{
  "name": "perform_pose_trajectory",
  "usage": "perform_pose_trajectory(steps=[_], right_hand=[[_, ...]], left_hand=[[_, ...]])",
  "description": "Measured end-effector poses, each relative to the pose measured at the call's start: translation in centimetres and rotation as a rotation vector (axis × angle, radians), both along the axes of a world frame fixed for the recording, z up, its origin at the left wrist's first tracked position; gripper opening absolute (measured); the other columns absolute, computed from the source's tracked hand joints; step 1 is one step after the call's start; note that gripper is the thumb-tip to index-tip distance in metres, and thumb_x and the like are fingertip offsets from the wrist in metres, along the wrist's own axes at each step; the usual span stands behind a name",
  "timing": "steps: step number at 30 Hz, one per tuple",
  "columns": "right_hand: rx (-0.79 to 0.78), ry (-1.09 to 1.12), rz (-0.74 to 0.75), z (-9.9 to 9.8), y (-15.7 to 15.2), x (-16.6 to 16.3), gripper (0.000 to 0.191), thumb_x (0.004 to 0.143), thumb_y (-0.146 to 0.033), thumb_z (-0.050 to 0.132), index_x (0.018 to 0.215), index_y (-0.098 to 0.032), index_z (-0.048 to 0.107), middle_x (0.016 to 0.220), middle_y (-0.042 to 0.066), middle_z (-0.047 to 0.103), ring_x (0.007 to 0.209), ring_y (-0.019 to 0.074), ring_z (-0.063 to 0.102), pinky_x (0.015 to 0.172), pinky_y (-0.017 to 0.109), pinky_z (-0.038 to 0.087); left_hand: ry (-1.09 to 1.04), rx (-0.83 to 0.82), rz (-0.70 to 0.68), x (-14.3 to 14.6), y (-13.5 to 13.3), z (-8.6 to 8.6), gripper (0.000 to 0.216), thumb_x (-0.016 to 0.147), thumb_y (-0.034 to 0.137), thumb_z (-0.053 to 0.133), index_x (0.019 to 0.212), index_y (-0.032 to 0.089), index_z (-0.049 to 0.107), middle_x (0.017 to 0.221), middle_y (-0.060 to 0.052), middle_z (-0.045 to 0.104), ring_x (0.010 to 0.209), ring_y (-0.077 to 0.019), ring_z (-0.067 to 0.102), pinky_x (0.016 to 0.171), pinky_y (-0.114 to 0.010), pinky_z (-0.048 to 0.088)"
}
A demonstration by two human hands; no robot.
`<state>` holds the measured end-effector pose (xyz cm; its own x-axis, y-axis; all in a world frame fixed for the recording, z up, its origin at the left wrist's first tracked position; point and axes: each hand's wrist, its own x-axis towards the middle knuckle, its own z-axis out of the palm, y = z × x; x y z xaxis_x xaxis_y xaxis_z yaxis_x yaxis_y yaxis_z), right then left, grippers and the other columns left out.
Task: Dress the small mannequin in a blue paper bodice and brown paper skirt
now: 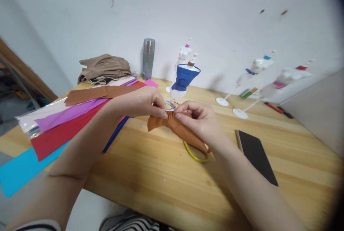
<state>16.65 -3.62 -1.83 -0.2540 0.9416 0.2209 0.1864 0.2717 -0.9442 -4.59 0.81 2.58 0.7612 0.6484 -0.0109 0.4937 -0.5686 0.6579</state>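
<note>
the cloth (157,123) lies over the table (150,173), its long axis running 10 to 4 o'clock. the left hand (142,102) pinches its gathered middle from 10 o'clock. the right hand (201,120) grasps it from 3 o'clock, with the tail running under the palm toward the ring (197,158).

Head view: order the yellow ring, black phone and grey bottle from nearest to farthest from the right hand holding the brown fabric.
1. Yellow ring, just beneath the right hand gripping the brown fabric.
2. Black phone, to the hand's right.
3. Grey bottle, far back against the wall.
</note>
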Motion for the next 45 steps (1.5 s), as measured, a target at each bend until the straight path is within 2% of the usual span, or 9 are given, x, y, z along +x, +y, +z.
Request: perform_pose_trajectory(steps=[9,25,29,32,36,40,45], right_hand=[[-0.038,0.042,-0.009,-0.2,0.1,0.0,0.020,0.071,-0.033,0.073,0.069,-0.022,0.056,0.059,-0.003,0.057,0.052,0.0116,0.047,0.048,0.025,0.034],[-0.062,0.049,-0.031,-0.8,0.4,-0.4,0.022,0.072,-0.033,0.071,0.068,-0.023,0.053,0.053,-0.005,0.051,0.049,0.0107,0.042,0.049,0.025,0.029],[-0.076,0.087,-0.039,-1.2,0.5,-0.4,0.022,0.072,-0.031,0.072,0.083,-0.024,0.053,0.055,-0.007,0.054,0.049,0.0121,0.045,0.050,0.026,0.031],[-0.104,0.062,0.033,-1.3,0.5,-0.2,0.027,0.074,-0.032,0.069,0.097,-0.023,0.059,0.061,-0.005,0.059,0.053,0.0141,0.050,0.053,0.028,0.034],[-0.064,0.033,0.117,-1.4,0.8,0.0,0.018,0.076,-0.035,0.065,0.086,-0.020,0.063,0.075,0.001,0.066,0.068,0.0173,0.059,0.065,0.031,0.042],[-0.027,-0.001,0.075,-1.6,0.9,0.1,0.016,0.075,-0.033,0.063,0.084,-0.020,0.062,0.070,-0.001,0.062,0.063,0.0162,0.054,0.063,0.031,0.039],[0.000,-0.073,0.047,-1.5,0.7,-0.2,0.011,0.073,-0.027,0.058,0.080,-0.020,0.063,0.065,-0.003,0.057,0.059,0.0139,0.047,0.058,0.028,0.037]], left_hand=[[-0.026,-0.029,-0.009,0.2,-0.3,0.2,0.025,0.080,0.032,0.064,0.063,0.014,0.067,0.053,0.005,0.048,0.053,-0.0071,0.039,0.050,-0.019,0.028],[-0.051,-0.027,-0.008,0.1,-0.2,-0.2,0.027,0.082,0.035,0.065,0.064,0.015,0.069,0.055,0.002,0.056,0.053,-0.0078,0.045,0.050,-0.019,0.033],[-0.033,-0.008,-0.014,0.2,-0.4,-0.1,0.028,0.082,0.032,0.063,0.061,0.014,0.066,0.052,0.003,0.050,0.052,-0.0074,0.042,0.049,-0.020,0.029],[-0.032,0.031,-0.039,0.2,-0.3,-0.1,0.029,0.082,0.032,0.062,0.059,0.014,0.063,0.053,0.004,0.047,0.053,-0.0069,0.039,0.050,-0.020,0.027],[-0.059,0.025,-0.094,0.2,-0.1,-0.2,0.030,0.082,0.034,0.063,0.060,0.014,0.063,0.055,0.004,0.045,0.055,-0.0071,0.038,0.052,-0.020,0.027],[-0.082,-0.008,-0.122,0.3,0.2,-0.4,0.030,0.083,0.034,0.062,0.061,0.014,0.064,0.056,0.004,0.048,0.054,-0.0071,0.039,0.052,-0.020,0.028],[0.001,-0.039,-0.129,-0.3,0.7,-0.4,0.031,0.084,0.041,0.064,0.067,0.014,0.068,0.059,0.003,0.052,0.054,-0.0075,0.040,0.050,-0.021,0.027]])
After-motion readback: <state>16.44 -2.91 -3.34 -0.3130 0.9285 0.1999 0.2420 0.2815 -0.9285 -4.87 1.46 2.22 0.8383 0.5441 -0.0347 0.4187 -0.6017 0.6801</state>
